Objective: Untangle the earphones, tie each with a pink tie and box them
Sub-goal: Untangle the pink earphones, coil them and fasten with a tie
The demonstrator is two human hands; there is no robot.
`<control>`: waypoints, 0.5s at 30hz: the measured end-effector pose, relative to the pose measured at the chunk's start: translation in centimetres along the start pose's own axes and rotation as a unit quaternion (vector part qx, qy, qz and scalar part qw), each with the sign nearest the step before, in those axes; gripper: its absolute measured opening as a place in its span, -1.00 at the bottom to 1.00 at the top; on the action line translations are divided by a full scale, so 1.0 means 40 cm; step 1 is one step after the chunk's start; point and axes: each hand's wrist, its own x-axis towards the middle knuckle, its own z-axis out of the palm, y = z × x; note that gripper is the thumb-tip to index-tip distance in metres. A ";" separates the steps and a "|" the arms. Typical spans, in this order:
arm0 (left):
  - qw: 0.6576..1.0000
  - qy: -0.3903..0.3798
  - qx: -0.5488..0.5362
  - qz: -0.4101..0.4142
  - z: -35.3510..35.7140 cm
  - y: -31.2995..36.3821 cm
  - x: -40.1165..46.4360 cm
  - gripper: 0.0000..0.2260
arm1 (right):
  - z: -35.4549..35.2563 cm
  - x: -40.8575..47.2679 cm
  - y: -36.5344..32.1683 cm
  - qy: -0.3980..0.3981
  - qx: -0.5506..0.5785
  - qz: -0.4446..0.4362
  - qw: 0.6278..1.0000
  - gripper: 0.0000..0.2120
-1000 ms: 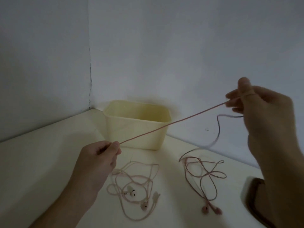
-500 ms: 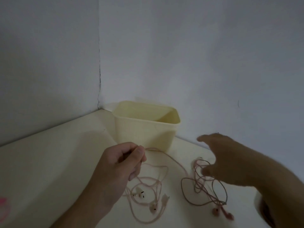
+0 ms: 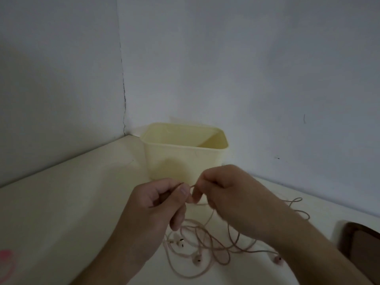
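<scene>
Pink earphone cable (image 3: 207, 235) lies in loose tangled loops on the pale table (image 3: 61, 202), spread beneath and between both hands. The left hand (image 3: 162, 204) has its fingers curled, thumb and forefinger pinching a strand of that cable. The right hand (image 3: 230, 194) meets it fingertip to fingertip, also curled and pinching the same strand, so a short arc of cable shows between the 2 grips. Both hands are raised just above the pile, in front of the box. Earbuds (image 3: 197, 259) rest on the table near the lower loops, and another bud (image 3: 277, 259) sits by the right forearm. Behind the hands, the cream plastic box (image 3: 183, 159) stands upright in the wall corner; its inside is only partly visible. At the left edge, something pink (image 3: 6, 258) lies on the table, too blurred to identify. A dark brown object (image 3: 362, 245) shows at the right edge.
</scene>
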 end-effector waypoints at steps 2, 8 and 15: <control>0.998 -0.035 -0.051 -0.030 0.004 0.001 0.001 -0.75 | -0.008 0.005 0.010 0.054 -0.010 -0.014 0.998 -0.69; 0.933 -0.164 -0.306 -0.090 -0.019 0.013 0.003 -0.71 | 0.049 0.023 0.028 0.100 0.019 -0.062 0.993 -0.66; 0.945 0.001 -0.326 -0.036 -0.013 0.026 0.020 -0.66 | 0.127 0.006 0.024 0.009 -0.026 -0.053 0.998 -0.72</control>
